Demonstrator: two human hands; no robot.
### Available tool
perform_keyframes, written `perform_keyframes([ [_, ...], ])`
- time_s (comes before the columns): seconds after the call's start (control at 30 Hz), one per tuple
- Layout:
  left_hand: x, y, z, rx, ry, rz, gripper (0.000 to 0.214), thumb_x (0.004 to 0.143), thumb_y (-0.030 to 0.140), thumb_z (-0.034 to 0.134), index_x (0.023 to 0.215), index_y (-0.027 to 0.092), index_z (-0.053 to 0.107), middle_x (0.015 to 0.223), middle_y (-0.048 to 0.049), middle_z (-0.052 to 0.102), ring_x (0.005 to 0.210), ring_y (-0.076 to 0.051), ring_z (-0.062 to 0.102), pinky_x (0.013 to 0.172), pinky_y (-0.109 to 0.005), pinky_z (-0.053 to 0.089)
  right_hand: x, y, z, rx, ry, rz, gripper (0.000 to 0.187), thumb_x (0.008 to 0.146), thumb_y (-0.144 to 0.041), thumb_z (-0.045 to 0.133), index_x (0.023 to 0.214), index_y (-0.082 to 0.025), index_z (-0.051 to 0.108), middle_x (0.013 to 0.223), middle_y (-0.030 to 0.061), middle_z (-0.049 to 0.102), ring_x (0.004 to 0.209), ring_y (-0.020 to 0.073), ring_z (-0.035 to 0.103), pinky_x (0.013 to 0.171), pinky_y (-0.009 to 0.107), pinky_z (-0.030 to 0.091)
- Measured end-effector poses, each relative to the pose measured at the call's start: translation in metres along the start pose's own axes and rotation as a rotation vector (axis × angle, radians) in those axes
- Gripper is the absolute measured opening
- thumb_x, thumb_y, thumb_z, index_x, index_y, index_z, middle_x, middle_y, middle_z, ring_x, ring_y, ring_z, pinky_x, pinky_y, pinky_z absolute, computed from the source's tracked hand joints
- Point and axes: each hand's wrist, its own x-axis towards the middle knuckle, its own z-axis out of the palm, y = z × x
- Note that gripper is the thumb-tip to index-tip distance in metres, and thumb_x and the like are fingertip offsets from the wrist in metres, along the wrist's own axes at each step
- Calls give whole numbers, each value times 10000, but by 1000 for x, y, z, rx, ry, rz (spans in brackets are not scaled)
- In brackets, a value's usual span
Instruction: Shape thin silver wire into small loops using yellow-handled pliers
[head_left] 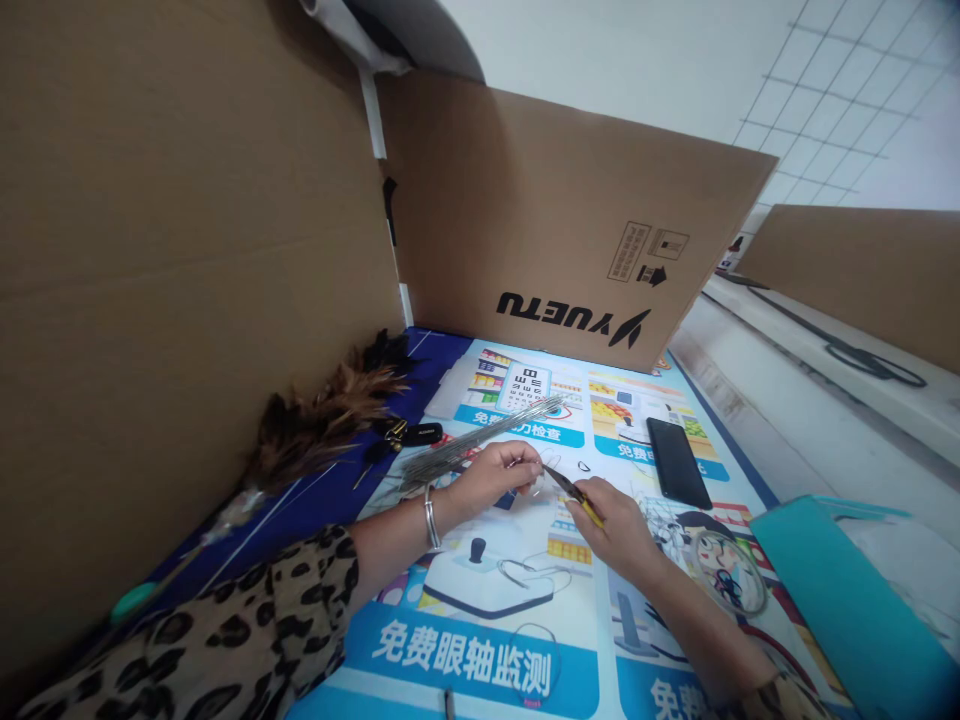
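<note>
L hand (499, 476) pinches thin wire (538, 488) at its fingertips, over printed mat (577, 640); R hand (611, 522) is wrapped round pliers (576, 492), nose right by those fingertips. Poss. risk: pliers slip off wire, nip a finger or kink it, esp. w/ so small a hold.

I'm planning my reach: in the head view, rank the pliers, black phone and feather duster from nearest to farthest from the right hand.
1. Pliers: held in the right hand.
2. Black phone: to that hand's right.
3. Feather duster: far over on the left side.
</note>
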Motion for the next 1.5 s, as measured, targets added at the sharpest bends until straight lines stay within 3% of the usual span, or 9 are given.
perform_keyframes([
  [0.5,2,-8,0,16,-14,-26,257,707,363,653,773,139,545,596,21,520,504,-70,449,494,-195,346,-1,-6,1,-12,-13,38,168,867,-305,460,990,-203,514,855,56,607,788,180,570,698,292,459],
  [1.5,-1,1,0,-5,-38,3,235,776,354,580,767,120,569,657,-2,537,577,-88,503,565,-216,388,-2,-3,3,14,8,70,180,861,-305,466,990,-198,532,863,47,607,790,168,569,704,277,456],
])
